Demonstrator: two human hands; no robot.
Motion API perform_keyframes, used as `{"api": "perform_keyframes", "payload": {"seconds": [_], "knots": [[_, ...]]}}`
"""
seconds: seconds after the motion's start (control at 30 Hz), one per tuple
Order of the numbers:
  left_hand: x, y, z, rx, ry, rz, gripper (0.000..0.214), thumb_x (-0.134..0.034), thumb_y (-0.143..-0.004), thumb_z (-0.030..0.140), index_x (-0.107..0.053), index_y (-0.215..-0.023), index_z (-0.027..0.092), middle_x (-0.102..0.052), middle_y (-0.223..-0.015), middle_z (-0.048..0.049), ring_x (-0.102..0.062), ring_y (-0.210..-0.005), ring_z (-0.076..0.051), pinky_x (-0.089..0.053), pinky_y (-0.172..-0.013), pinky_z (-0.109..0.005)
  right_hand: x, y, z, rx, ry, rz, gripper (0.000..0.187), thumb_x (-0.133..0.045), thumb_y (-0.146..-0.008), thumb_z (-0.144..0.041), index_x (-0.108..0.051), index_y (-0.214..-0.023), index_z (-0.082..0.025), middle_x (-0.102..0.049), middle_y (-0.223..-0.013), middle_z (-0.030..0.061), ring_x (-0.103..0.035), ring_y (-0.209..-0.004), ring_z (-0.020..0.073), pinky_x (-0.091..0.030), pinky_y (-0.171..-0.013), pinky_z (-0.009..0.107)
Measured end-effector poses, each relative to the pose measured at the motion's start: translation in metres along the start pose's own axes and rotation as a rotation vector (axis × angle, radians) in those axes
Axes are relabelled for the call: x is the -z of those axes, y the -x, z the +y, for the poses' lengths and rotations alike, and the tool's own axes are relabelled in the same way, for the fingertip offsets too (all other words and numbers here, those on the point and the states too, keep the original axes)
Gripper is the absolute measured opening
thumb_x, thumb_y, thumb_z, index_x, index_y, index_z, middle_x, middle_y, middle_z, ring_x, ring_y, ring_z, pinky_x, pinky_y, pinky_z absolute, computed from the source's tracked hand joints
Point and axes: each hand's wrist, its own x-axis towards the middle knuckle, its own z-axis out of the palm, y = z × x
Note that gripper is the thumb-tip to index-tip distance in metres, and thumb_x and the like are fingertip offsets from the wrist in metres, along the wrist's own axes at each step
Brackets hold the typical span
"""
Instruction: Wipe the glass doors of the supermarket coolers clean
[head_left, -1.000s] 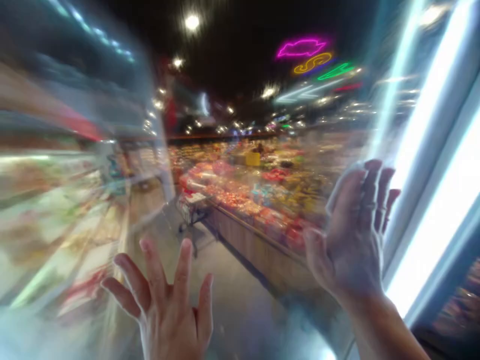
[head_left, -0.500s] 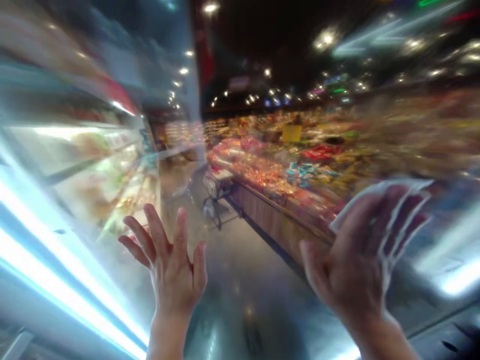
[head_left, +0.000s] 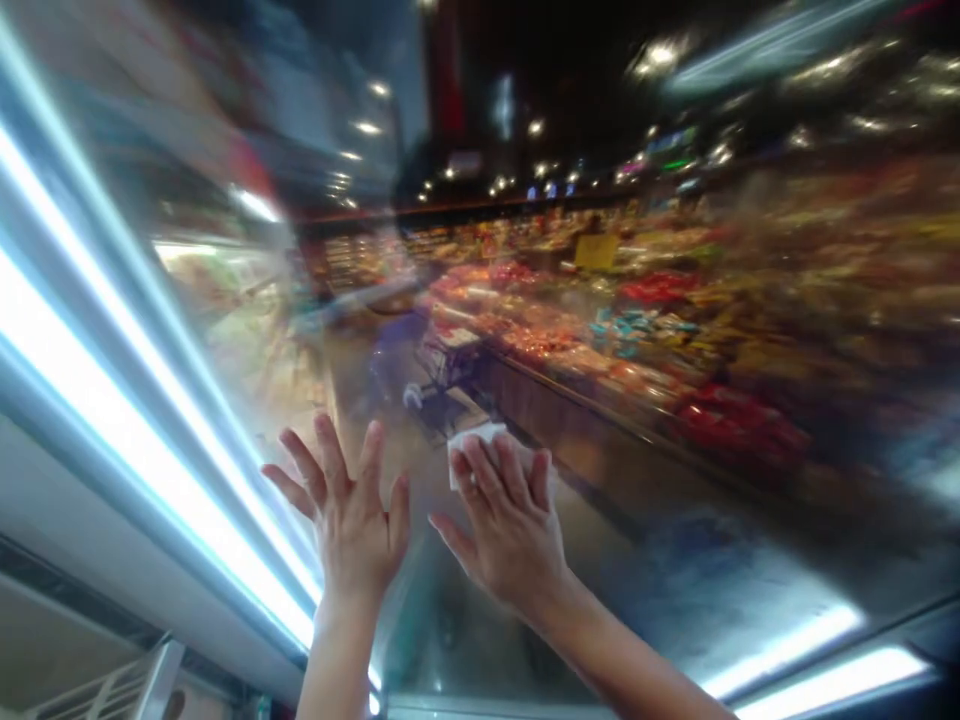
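Observation:
My left hand (head_left: 352,525) is raised with its fingers spread and nothing in it. It appears to rest against a clear glass pane (head_left: 480,620), whose surface shows reflections. Just to its right, my right hand (head_left: 517,545) holds a folded white cloth (head_left: 457,470) flat under its fingers, against the same pane. The cloth's edges stick out past the fingertips; the rest is hidden behind the hand. A gap separates the two thumbs.
Bright tube lights (head_left: 142,410) run diagonally at the left. Beyond the glass are a cart (head_left: 446,355), a long display counter (head_left: 570,410) of colourful packed goods, and lit shelves (head_left: 247,330). A white rack (head_left: 112,690) shows at the lower left. Much is blurred.
My right hand has swept left with the white cloth, from the far right to beside my left hand. My left hand has barely shifted. The view has tilted slightly.

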Motion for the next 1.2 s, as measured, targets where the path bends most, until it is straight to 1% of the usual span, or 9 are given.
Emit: {"api": "perform_keyframes", "payload": {"seconds": [0.13,0.3,0.47,0.63,0.73,0.83,0.93,1.03,1.2], "knots": [[0.002,0.006,-0.025,0.087,0.046,0.034,0.083,-0.054,-0.099,0.025,-0.007,-0.165,0.041,0.015,-0.176,-0.0004,0.024,-0.159,-0.031,0.017,-0.124,-0.071,-0.009,-0.021,-0.025,0.017,-0.013,-0.008,0.079,-0.047,-0.104,-0.044,-0.009,-0.168,-0.015,-0.02,-0.173,0.0033,0.012,-0.162,0.02,0.006,-0.134,0.052],[0.002,0.017,-0.038,0.077,0.091,0.02,0.079,-0.051,-0.099,0.02,-0.012,-0.165,0.041,0.01,-0.177,0.0001,0.02,-0.161,-0.03,0.011,-0.128,-0.067,-0.027,-0.002,-0.048,0.048,-0.053,-0.052,0.074,-0.053,-0.102,-0.037,-0.022,-0.166,-0.019,-0.036,-0.168,0.0015,0.0,-0.163,0.0167,0.001,-0.135,0.046],[0.001,0.024,-0.047,0.016,0.153,0.04,0.077,-0.05,-0.1,0.021,-0.014,-0.165,0.041,0.013,-0.176,0.0,0.012,-0.163,-0.032,0.004,-0.13,-0.065,-0.031,-0.025,-0.056,0.069,-0.052,0.004,0.074,-0.049,-0.104,-0.033,-0.015,-0.167,-0.017,-0.028,-0.171,0.0026,0.006,-0.163,0.0172,0.001,-0.134,0.05],[-0.001,0.027,-0.047,0.042,0.155,0.013,0.078,-0.054,-0.098,0.023,-0.018,-0.165,0.041,0.004,-0.178,0.0002,0.008,-0.163,-0.033,0.004,-0.13,-0.064,-0.032,0.006,-0.05,0.069,-0.046,-0.034,0.078,-0.056,-0.101,-0.035,-0.018,-0.167,-0.018,-0.034,-0.168,0.0008,-0.004,-0.163,0.0158,0.001,-0.135,0.042],[-0.004,0.024,-0.035,0.035,0.152,0.048,0.077,-0.051,-0.099,0.021,-0.017,-0.165,0.039,0.01,-0.177,0.003,0.016,-0.162,-0.029,0.01,-0.13,-0.062,-0.027,0.003,-0.036,0.034,-0.043,-0.033,0.081,-0.056,-0.101,-0.033,-0.012,-0.167,-0.019,-0.036,-0.168,0.0031,-0.005,-0.163,0.0171,-0.003,-0.135,0.049],[-0.006,0.018,-0.015,-0.016,0.184,0.11,0.075,-0.049,-0.1,0.022,-0.016,-0.165,0.038,0.014,-0.176,0.003,0.019,-0.161,-0.029,0.012,-0.129,-0.062,-0.021,-0.001,-0.018,0.033,-0.022,0.0,0.077,-0.05,-0.103,-0.031,-0.009,-0.167,-0.017,-0.027,-0.171,0.0054,-0.003,-0.164,0.0211,-0.002,-0.134,0.055],[-0.005,0.016,0.01,-0.044,0.239,0.139,0.071,-0.046,-0.101,0.026,-0.018,-0.165,0.038,0.009,-0.177,0.0015,0.016,-0.162,-0.031,0.011,-0.129,-0.063,-0.021,0.027,-0.003,0.11,-0.033,-0.019,0.075,-0.052,-0.104,-0.037,-0.017,-0.166,-0.015,-0.016,-0.173,0.001,-0.002,-0.164,0.0201,0.003,-0.134,0.047],[-0.005,0.016,0.04,-0.059,0.294,0.155,0.068,-0.044,-0.102,0.03,-0.02,-0.165,0.04,0.006,-0.178,0.0018,0.014,-0.162,-0.031,0.003,-0.131,-0.064,-0.016,0.043,0.016,0.142,-0.022,-0.027,0.07,-0.055,-0.103,-0.039,-0.028,-0.164,-0.017,-0.02,-0.172,-0.0023,-0.005,-0.164,0.0175,0.003,-0.135,0.043],[-0.02,0.02,0.096,-0.111,0.442,0.164,0.07,-0.04,-0.103,0.037,-0.011,-0.167,0.035,-0.014,-0.177,-0.0102,-0.011,-0.163,-0.034,-0.017,-0.129,-0.068,0.017,-0.003,0.061,0.103,0.025,0.039,0.064,-0.049,-0.104,-0.037,-0.034,-0.162,-0.014,-0.029,-0.172,0.0023,0.005,-0.164,0.021,0.002,-0.135,0.049]]}}
